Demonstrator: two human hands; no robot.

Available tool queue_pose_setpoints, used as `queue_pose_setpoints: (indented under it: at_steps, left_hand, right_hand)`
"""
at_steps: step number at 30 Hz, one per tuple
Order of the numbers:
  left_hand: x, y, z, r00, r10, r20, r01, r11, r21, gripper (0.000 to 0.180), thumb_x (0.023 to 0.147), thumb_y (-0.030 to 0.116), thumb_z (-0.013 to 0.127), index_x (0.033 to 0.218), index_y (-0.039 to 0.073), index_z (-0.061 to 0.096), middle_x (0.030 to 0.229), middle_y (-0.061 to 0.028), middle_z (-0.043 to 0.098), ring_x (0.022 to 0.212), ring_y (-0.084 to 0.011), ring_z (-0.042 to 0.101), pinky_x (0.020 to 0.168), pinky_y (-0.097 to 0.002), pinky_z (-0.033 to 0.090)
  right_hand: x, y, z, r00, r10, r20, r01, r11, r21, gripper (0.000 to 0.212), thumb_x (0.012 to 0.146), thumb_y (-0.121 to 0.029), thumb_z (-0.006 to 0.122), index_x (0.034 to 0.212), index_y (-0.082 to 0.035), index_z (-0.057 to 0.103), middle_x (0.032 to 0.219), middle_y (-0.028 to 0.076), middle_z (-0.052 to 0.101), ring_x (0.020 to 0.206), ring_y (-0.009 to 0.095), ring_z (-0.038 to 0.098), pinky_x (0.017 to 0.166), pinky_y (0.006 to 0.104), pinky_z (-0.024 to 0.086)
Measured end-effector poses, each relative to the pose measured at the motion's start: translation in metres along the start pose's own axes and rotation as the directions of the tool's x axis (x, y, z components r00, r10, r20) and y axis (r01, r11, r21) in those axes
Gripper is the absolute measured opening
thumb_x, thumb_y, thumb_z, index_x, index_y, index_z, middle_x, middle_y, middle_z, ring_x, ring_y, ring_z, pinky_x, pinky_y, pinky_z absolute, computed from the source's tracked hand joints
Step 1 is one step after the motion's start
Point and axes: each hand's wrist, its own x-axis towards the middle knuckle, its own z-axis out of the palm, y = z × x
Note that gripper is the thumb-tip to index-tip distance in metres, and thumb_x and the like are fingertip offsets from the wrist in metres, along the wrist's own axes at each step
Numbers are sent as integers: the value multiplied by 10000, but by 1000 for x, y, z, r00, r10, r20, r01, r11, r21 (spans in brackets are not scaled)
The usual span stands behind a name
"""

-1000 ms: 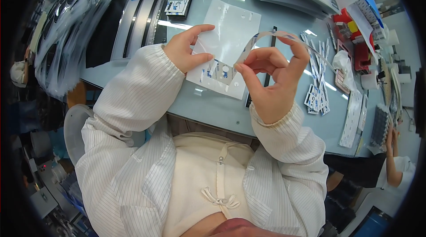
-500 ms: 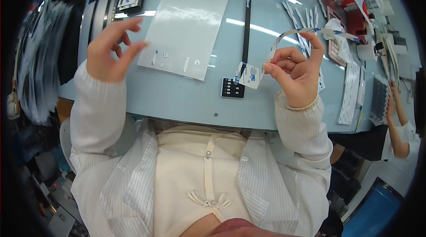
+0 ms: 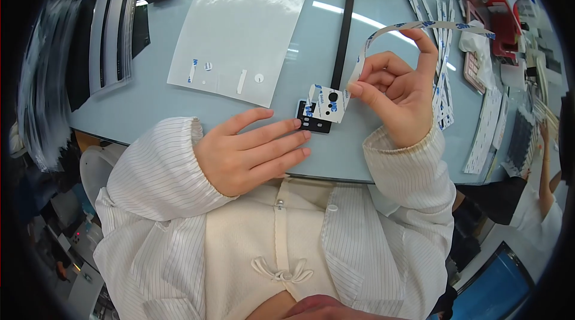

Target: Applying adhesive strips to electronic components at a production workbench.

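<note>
My right hand [image 3: 396, 95] pinches a white adhesive-tape piece with blue print [image 3: 362, 56] between thumb and fingers. Its long strip curls up over the hand, and its square, holed end [image 3: 328, 110] hangs over a black panel. That black panel [image 3: 344, 26] lies on the table, a long narrow bar with a wider end full of small windows [image 3: 316, 127]; the tape hides part of this end. Whether tape and panel touch, I cannot tell. My left hand [image 3: 248, 152] lies flat, fingers stretched out, its fingertips at the wide end's left edge. It holds nothing.
A glossy white sheet [image 3: 239, 26] with a few small cut-out bits lies left of the panel. Several tape strips [image 3: 442, 74] are piled on the right. Clear plastic sleeves [image 3: 51, 86] and black panels [image 3: 114, 26] are at the left. Another person's arm [image 3: 545, 164] shows far right.
My left hand has come down from the air at the left to the table beside the panel's wide end. My right hand still holds the tape, its square end now more over the panel.
</note>
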Motion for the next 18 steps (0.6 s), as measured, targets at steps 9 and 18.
queue_pose_setpoints:
  at_steps: [9, 18]
  left_hand:
    - [-7, -3, 5, 969, 65, -240, -44, 995, 90, 175, 789, 106, 714, 948, 32, 710, 981, -94, 729, 910, -197, 667, 672, -274, 468]
    - [-10, -3, 3, 966, 13, -256, 13, 995, 97, 209, 691, 88, 735, 893, 35, 717, 946, -76, 733, 809, -182, 625, 629, -270, 437]
  right_hand:
    - [-9, 6, 6, 998, -13, 61, 14, 1000, -13, 873, 784, 119, 718, 1428, -107, 174, 952, 133, 626, 820, 170, 683, 790, 285, 582]
    - [-12, 7, 11, 997, -38, 70, 40, 999, -26, 818, 797, 100, 710, 1395, -96, 188, 940, 128, 649, 826, 167, 690, 776, 254, 543]
